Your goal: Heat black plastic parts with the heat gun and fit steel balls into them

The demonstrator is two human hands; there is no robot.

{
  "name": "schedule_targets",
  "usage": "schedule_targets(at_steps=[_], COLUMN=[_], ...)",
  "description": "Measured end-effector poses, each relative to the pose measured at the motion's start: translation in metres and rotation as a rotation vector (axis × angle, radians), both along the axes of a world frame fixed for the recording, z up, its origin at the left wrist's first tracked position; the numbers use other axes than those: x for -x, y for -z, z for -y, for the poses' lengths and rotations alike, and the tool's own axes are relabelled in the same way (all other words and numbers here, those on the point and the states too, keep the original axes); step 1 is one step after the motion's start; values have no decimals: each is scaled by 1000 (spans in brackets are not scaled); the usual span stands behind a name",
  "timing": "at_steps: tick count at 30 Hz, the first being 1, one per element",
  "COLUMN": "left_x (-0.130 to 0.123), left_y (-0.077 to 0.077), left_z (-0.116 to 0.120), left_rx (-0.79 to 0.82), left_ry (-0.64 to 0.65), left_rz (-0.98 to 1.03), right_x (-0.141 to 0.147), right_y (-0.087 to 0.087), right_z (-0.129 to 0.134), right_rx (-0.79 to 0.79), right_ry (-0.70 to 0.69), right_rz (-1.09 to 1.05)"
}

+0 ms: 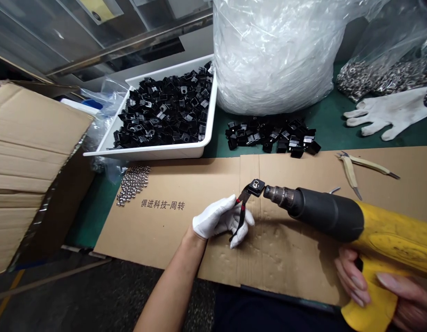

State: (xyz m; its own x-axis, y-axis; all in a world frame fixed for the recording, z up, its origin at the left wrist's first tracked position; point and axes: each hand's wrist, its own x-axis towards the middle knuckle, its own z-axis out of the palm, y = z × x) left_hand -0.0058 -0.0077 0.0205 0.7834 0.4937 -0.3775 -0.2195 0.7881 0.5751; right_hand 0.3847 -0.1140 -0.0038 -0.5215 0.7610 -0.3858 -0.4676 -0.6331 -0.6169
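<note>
Grasping pliers (242, 213) in the left hand (220, 219) and a heat gun (332, 214) in the right hand (412, 297), with a black block (257, 188) in the tips over the cardboard (285, 265), between far and near edges.

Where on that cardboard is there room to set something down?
Bare cardboard shows between the small metal pieces and the gloved left hand, and a narrower strip between the loose black parts and the yellow heat gun. It's crowded beyond, with the white tray and bulging plastic bag.
</note>
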Motion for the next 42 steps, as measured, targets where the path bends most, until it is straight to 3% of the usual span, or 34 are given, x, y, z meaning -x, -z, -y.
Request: schedule_targets(at_steps=[14, 23, 42], left_x=[5, 4, 3], left_y=[2, 3, 0], left_z=[-4, -5, -5], left_rx=[73, 80, 80], left_ry=[50, 71, 76], left_rz=[53, 64, 55], right_x=[-3, 1, -6], right_y=[-3, -14, -10], right_z=[0, -1, -3], right_rx=[11, 75, 56], right_ry=[22, 53, -21], right_rz=[22, 34, 12])
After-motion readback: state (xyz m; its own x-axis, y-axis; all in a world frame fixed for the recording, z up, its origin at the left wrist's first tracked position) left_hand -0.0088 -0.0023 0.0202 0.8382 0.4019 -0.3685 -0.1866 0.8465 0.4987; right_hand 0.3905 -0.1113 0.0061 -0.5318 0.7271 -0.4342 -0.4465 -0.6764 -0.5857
